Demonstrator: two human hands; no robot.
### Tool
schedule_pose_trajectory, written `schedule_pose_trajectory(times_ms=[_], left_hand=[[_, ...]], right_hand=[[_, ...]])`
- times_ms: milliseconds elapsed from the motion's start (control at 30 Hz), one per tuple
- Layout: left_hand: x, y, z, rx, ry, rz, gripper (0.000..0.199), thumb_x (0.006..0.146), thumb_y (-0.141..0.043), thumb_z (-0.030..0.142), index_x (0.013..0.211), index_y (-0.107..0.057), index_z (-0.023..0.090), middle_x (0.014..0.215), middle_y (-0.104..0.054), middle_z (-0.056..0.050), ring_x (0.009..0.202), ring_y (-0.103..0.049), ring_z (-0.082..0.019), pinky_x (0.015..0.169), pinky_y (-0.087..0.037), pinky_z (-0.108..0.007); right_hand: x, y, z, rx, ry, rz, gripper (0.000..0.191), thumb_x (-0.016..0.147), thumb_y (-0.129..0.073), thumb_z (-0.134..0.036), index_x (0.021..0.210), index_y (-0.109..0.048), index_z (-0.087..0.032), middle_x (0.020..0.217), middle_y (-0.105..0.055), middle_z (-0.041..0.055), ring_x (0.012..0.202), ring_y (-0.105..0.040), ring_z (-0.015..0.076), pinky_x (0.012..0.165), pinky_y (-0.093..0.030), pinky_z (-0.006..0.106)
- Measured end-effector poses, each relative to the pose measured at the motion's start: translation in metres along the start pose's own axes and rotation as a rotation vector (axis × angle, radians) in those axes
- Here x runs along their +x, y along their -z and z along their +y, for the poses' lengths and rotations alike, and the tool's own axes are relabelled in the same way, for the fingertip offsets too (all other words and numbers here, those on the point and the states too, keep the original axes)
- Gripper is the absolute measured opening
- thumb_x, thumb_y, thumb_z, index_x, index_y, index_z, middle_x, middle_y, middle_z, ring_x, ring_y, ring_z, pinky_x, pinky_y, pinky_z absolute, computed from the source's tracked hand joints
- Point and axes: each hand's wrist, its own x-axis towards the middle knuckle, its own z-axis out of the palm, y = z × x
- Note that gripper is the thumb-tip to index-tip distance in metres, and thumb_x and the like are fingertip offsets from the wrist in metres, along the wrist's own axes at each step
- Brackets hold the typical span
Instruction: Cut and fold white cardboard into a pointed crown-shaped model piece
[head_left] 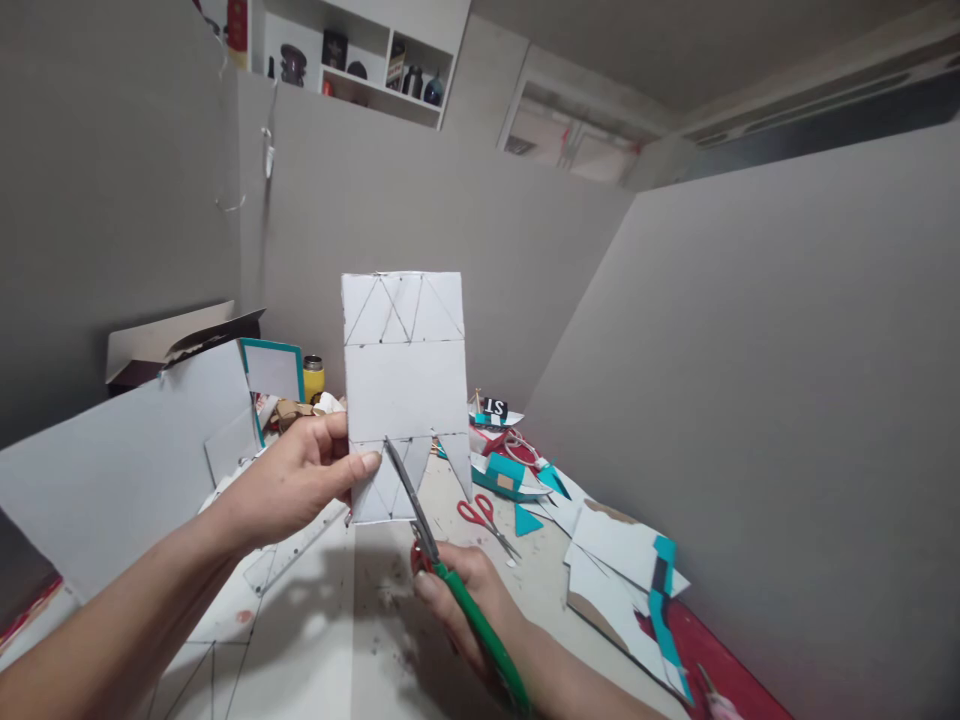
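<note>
My left hand (pixel 300 480) pinches the lower left edge of an upright white card (pixel 407 385). Pencilled triangles run across the card's top and bottom bands, and a triangular notch is open in its lower edge, right of centre. My right hand (pixel 469 610) is wrapped round the green handle of a pair of scissors (pixel 424 520). The scissor blades lie at the card's lower band, their tips near the horizontal line, just right of my left thumb. Part of my right hand's fingers is hidden behind the handle.
Red-handled scissors (pixel 487 520) lie on the table (pixel 375 640). Cut white and teal card pieces (pixel 615 550) spread to the right, near a teal paper boat (pixel 504 475). At left stand a large white sheet (pixel 135 470), an open box (pixel 172 340) and a yellow container (pixel 313 380).
</note>
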Motion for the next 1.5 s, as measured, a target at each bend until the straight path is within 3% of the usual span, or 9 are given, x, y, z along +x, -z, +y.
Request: schedule_pose_trajectory(times_ms=[600, 800, 1067, 1267, 1400, 1500], left_hand=[[-0.001, 0.002, 0.003, -0.049, 0.033, 0.017, 0.021, 0.083, -0.066, 0.035, 0.093, -0.070, 0.017, 0.079, -0.062, 0.000, 0.068, -0.054, -0.011, 0.059, -0.044, -0.022], [-0.002, 0.011, 0.007, -0.049, 0.155, -0.102, 0.017, 0.085, -0.063, 0.032, 0.080, -0.068, 0.016, 0.076, -0.067, -0.002, 0.068, -0.062, -0.013, 0.063, -0.052, -0.025], [-0.002, 0.023, 0.004, -0.025, 0.128, -0.218, 0.017, 0.085, -0.065, 0.031, 0.081, -0.070, 0.015, 0.072, -0.069, -0.003, 0.068, -0.064, -0.012, 0.066, -0.053, -0.024], [-0.001, 0.022, 0.005, -0.018, 0.067, -0.143, 0.020, 0.082, -0.069, 0.034, 0.074, -0.071, 0.015, 0.067, -0.068, -0.002, 0.064, -0.064, -0.013, 0.064, -0.053, -0.024], [-0.002, 0.016, 0.009, -0.014, 0.046, -0.036, 0.022, 0.080, -0.071, 0.034, 0.067, -0.069, 0.017, 0.062, -0.066, -0.001, 0.061, -0.062, -0.012, 0.063, -0.053, -0.025], [-0.002, 0.014, 0.009, -0.045, 0.058, -0.032, 0.020, 0.080, -0.071, 0.034, 0.068, -0.069, 0.017, 0.063, -0.067, -0.001, 0.060, -0.062, -0.012, 0.063, -0.052, -0.024]], right_hand=[[0.003, 0.004, -0.004, -0.017, 0.025, 0.025, 0.041, 0.090, -0.051, -0.049, 0.064, -0.040, -0.020, 0.053, -0.030, -0.0064, 0.048, -0.027, 0.0078, 0.044, -0.025, 0.021], [0.004, 0.004, -0.007, -0.012, 0.033, 0.029, 0.041, 0.089, -0.052, -0.049, 0.064, -0.042, -0.019, 0.056, -0.030, -0.0057, 0.052, -0.027, 0.0088, 0.047, -0.025, 0.021], [0.004, 0.008, -0.010, -0.038, 0.028, 0.021, 0.040, 0.089, -0.052, -0.051, 0.066, -0.043, -0.019, 0.056, -0.033, -0.0054, 0.052, -0.031, 0.0095, 0.047, -0.027, 0.022], [0.007, 0.014, -0.016, -0.121, 0.106, -0.030, 0.045, 0.089, -0.045, -0.060, 0.083, -0.053, -0.016, 0.066, -0.043, -0.0015, 0.059, -0.039, 0.0129, 0.053, -0.034, 0.024], [0.008, 0.012, 0.003, -0.087, 0.076, -0.004, 0.050, 0.087, -0.044, -0.065, 0.090, -0.055, -0.017, 0.068, -0.045, -0.0012, 0.059, -0.041, 0.0131, 0.054, -0.038, 0.024], [0.009, 0.009, 0.016, -0.059, 0.045, -0.001, 0.051, 0.086, -0.044, -0.067, 0.092, -0.056, -0.018, 0.071, -0.048, -0.0002, 0.061, -0.044, 0.0139, 0.055, -0.041, 0.025]])
